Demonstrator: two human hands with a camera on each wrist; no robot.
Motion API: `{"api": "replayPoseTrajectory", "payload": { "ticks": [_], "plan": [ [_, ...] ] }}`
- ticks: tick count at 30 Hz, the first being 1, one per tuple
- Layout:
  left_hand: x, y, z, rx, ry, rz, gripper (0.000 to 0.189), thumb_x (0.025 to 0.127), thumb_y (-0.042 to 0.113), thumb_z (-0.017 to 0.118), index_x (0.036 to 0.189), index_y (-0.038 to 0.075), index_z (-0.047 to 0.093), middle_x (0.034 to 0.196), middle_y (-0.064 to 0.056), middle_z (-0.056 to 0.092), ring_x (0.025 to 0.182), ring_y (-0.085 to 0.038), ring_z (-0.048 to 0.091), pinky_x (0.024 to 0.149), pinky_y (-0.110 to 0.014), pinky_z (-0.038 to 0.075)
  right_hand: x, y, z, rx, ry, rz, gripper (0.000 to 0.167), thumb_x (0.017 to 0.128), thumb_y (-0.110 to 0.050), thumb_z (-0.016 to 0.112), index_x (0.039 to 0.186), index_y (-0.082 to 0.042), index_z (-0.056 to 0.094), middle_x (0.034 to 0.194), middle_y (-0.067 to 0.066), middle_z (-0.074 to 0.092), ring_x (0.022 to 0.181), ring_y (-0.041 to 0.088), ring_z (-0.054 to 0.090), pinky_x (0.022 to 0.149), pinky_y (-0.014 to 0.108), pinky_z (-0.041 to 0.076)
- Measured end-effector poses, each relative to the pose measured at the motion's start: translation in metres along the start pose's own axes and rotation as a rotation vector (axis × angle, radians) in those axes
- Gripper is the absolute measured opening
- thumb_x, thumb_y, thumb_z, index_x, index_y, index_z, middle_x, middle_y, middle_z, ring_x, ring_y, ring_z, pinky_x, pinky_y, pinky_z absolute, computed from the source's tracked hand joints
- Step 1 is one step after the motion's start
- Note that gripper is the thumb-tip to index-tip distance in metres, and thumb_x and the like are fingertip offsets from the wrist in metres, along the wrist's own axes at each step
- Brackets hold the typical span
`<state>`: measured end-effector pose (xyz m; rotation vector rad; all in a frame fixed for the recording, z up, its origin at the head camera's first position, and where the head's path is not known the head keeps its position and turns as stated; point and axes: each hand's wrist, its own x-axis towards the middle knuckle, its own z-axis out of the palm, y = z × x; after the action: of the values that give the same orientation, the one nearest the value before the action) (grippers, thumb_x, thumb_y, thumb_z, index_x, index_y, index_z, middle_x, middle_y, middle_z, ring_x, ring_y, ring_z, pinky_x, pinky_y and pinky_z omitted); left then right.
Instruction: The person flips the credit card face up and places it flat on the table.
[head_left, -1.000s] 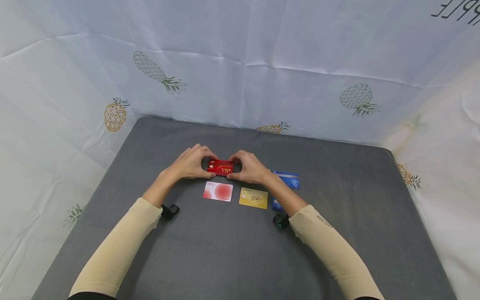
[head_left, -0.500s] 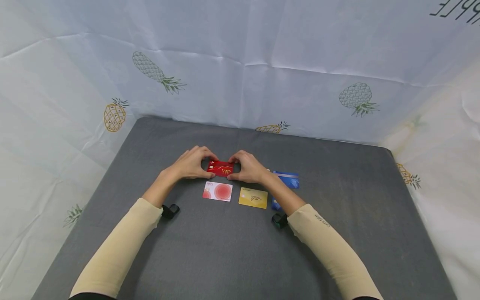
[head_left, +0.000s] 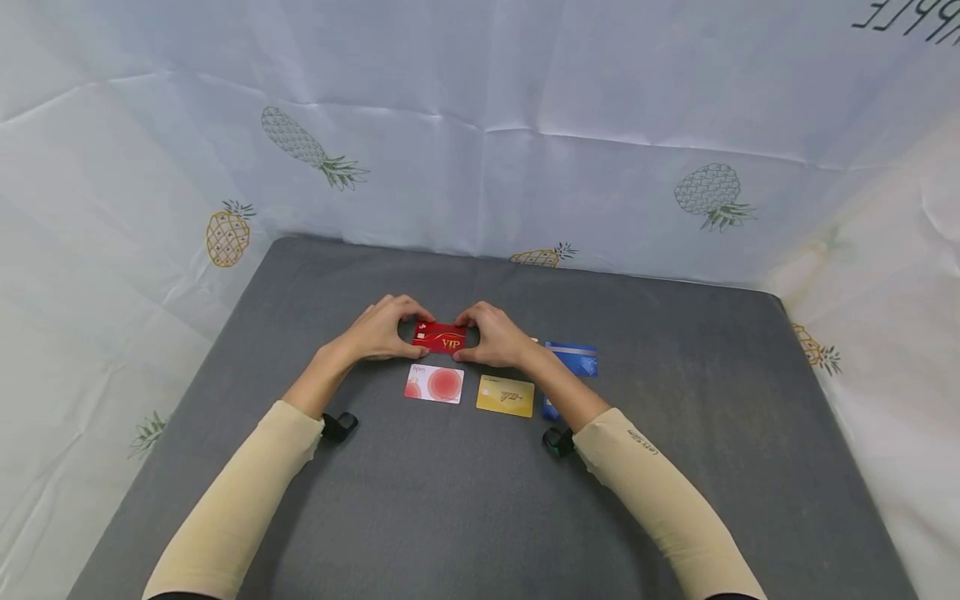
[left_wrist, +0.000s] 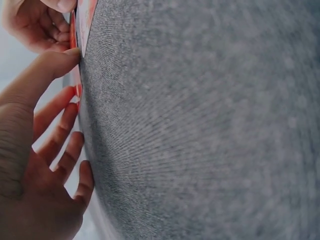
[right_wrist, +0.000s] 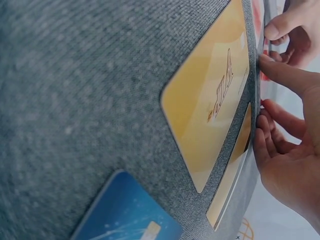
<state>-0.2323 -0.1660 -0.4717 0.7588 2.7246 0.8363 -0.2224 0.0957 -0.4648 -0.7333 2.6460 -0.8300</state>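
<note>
Head view: red card (head_left: pixel 439 337) gripped by left hand (head_left: pixel 378 327) and right hand (head_left: pixel 495 335)

The red card, marked "VIP", was at the grey table (head_left: pixel 450 508), slightly left of and below the middle of the head frame. The left hand pinched its left end, index finger at the upper corner and thumb at the lower. The right hand pinched the right end likewise. In the left wrist view, the left hand's remaining fingers were spread and loosely bent.

A pink card (head_left: pixel 435 384) lay just below the red card in the head frame, without touching it. A yellow card (head_left: pixel 506 396) lay to the pink card's right, apart from it. Further right lay an upper blue card (head_left: pixel 572 358) and a lower blue card (head_left: pixel 551 408), the latter partly hidden by the right forearm. The right wrist view showed a striped card (right_wrist: pixel 231 172) just beside the yellow card, to its lower right in that frame; its dark stripe was visible.

Both forearms wore beige sleeves (head_left: pixel 240 500), entering from the lower left and lower right. A pale cloth (head_left: pixel 450 67) printed with pineapples filled the upper head frame.
</note>
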Motion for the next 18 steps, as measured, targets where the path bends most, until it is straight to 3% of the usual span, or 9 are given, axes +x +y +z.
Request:
{"api": "replayPoseTrajectory", "payload": {
  "ticks": [11, 18],
  "plan": [
    [-0.0002, -0.0030, 0.0040, -0.065, 0.007, 0.001, 0.052, 0.085, 0.033, 0.089, 0.131, 0.014, 0.076, 0.137, -0.013, 0.070, 0.121, -0.033, 0.055, 0.098, -0.054, 0.040, -0.0032, -0.0007, -0.0011, 0.002, 0.003, 0.011, 0.058, 0.091, -0.029, 0.087, 0.138, -0.002, 0.068, 0.135, 0.017, 0.066, 0.124, 0.030, 0.062, 0.114, 0.046, 0.052],
    [-0.0007, -0.0017, 0.0008, -0.052, -0.023, 0.015, 0.054, 0.086, 0.031, 0.088, 0.135, 0.013, 0.075, 0.139, -0.014, 0.068, 0.120, -0.033, 0.055, 0.098, -0.054, 0.040, -0.0043, -0.0002, 0.0004, 0.025, 0.007, -0.006, 0.061, 0.091, -0.030, 0.086, 0.141, -0.002, 0.066, 0.138, 0.017, 0.065, 0.126, 0.030, 0.061, 0.115, 0.046, 0.051]
  ]
}}
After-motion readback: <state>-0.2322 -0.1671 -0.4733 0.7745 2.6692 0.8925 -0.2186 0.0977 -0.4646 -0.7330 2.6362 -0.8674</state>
